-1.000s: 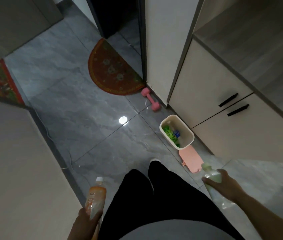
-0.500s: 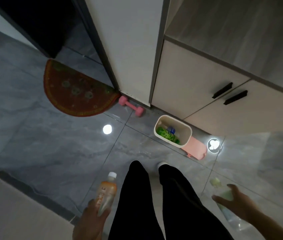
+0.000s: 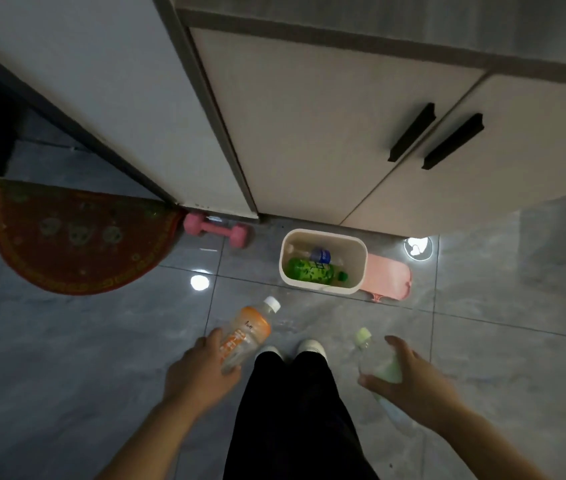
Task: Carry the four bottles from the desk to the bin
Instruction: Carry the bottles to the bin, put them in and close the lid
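A cream bin (image 3: 361, 268) stands on the floor against the cabinet, straight ahead of my feet. Inside it lie a green bottle (image 3: 309, 270) and a clear bottle with a blue label (image 3: 321, 255). My left hand (image 3: 198, 374) grips an orange-labelled bottle with a white cap (image 3: 248, 332), held out low and to the left of the bin. My right hand (image 3: 409, 379) grips a clear bottle with a pale green cap and label (image 3: 376, 362), its cap pointing toward the bin.
A pink lid (image 3: 389, 277) lies on the floor beside the bin's right wall. A pink dumbbell (image 3: 215, 232) and a red semicircular mat (image 3: 73, 233) lie to the left. Beige cabinet doors with black handles (image 3: 435, 140) rise behind the bin.
I have walked closer, so the bin now lies just in front of my feet. Both hands have come forward and up with their bottles.
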### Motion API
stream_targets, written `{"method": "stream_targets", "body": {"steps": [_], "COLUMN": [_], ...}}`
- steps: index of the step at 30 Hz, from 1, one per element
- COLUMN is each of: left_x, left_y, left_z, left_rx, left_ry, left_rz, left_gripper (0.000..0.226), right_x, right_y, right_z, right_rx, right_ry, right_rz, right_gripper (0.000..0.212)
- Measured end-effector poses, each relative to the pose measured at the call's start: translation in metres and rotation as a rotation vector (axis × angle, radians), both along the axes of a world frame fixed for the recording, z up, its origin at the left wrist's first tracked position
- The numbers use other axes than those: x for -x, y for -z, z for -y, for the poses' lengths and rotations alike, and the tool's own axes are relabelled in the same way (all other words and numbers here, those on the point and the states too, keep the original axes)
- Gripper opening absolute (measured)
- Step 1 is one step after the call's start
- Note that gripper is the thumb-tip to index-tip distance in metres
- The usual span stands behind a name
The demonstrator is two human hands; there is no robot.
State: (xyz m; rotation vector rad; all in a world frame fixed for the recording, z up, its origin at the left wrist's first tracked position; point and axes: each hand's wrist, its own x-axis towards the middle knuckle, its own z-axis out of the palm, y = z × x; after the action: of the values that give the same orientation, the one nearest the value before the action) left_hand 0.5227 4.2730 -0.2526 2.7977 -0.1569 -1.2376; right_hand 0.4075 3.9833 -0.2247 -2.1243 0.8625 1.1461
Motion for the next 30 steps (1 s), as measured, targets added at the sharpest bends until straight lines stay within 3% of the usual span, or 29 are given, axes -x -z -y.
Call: {"method": "stream_targets", "body": {"steps": [8,12,21,30], "left_x": [-0.063,-0.083,-0.116,-0.130], "left_y": [0.110,0.178,0.302,0.341], "left_z": [0.099,0.141,0.209,0.211], "left_rx": [0.016,0.022,0.116,0.193], "left_ry": [0.471,0.623,0.934,0.968], "left_rz": [0.106,0.138,0.322,0.496], "left_gripper": [0.066,0.064,0.067,0.046], "right_x": [-0.025,-0.026,-0.050,-0.090], "right_y": [0.092,0.144,0.240,0.272], "right_z": [0.017,0.024,0.026,0.034], "right_rx": [-0.012,-0.027,0.008,0.106], "right_ry": [0.015,-0.016,-0.109,-0.200], "right_rz": [0.153,0.134,0.218,0.394], "right_gripper": [0.092,0.084,0.087,0.081]}}
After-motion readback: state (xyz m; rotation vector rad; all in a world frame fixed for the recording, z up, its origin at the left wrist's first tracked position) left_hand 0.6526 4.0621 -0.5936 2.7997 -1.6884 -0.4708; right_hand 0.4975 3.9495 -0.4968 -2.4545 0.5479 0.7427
